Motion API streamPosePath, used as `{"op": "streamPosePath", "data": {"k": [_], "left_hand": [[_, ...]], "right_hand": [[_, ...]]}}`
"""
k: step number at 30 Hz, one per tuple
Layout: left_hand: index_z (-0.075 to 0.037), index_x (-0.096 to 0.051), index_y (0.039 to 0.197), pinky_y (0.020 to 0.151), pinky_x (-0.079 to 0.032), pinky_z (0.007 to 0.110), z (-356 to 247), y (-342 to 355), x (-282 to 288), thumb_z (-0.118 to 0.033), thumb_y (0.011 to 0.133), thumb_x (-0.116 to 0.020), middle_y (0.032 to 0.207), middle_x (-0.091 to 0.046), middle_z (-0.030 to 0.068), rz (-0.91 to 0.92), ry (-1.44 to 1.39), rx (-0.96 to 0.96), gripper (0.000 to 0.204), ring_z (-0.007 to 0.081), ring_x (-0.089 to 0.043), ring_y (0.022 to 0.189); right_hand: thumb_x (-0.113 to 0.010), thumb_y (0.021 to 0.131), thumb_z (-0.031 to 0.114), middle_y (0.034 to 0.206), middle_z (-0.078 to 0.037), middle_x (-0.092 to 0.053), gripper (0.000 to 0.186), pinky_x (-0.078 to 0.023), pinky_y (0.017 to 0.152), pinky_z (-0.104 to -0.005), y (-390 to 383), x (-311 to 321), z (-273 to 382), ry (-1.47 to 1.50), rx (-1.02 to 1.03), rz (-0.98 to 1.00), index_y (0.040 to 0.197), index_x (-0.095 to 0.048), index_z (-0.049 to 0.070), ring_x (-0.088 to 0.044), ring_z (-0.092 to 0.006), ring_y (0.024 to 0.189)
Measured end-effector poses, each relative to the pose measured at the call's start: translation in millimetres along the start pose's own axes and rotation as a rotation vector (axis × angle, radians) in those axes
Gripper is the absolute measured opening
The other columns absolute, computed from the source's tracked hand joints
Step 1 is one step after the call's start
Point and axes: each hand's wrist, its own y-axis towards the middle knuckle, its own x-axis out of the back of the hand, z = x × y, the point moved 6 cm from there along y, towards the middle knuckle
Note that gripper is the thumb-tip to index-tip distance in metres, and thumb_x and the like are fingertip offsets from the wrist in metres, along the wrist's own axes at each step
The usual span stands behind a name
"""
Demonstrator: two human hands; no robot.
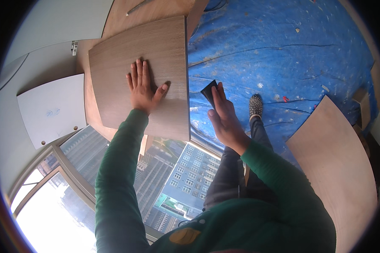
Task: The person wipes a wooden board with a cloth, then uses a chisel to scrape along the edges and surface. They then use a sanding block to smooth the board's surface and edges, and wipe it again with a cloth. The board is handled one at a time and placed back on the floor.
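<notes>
My left hand [142, 89] lies flat, fingers spread, on a brown wood-grain panel [114, 63]. The panel rests on a light wooden work surface [98, 110] and reaches past its right side. To the right of the panel's edge, my right hand [226, 118] grips a small black block [208, 91] with a flat face, perhaps a sanding block; its exact kind is hard to make out. The block is held apart from the panel, over the blue floor sheet. Part of it is hidden behind my fingers.
A blue tarp [257, 50] with debris covers the floor. At right leans a pale plywood sheet [333, 164]. A white panel with round holes [52, 109] stands at left, near a metal hinge [74, 47]. A window [156, 189] overlooks buildings. A thin stick [137, 7] lies at the top.
</notes>
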Motion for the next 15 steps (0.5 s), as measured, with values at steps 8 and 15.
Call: {"op": "streamPosePath", "data": {"k": [8,15], "left_hand": [[-0.005,-0.021,0.165,0.128,-0.007,0.058,-75,137,-25,-0.046,0.1,-0.053,0.172,-0.018,0.0173,0.023,0.006,-0.182,0.084,0.0348,-0.014,0.16],[-0.01,-0.024,0.165,0.126,-0.013,0.06,-49,240,-48,-0.035,0.106,-0.044,0.173,-0.013,0.017,-0.058,0.001,0.147,0.067,0.0362,-0.01,0.16]], "right_hand": [[-0.036,0.112,0.046,0.172,-0.024,-0.011,0.069,-0.02,0.127,-0.0457,-83,112,-121,-0.009,-0.402,-0.08,0.166,-0.016,0.008,-0.01,-0.0391,0.159],[-0.036,0.112,0.048,0.171,-0.025,-0.014,0.07,-0.018,0.128,-0.0435,-104,120,-126,0.01,-0.435,-0.127,0.165,-0.017,0.006,-0.01,-0.0385,0.16]]}}
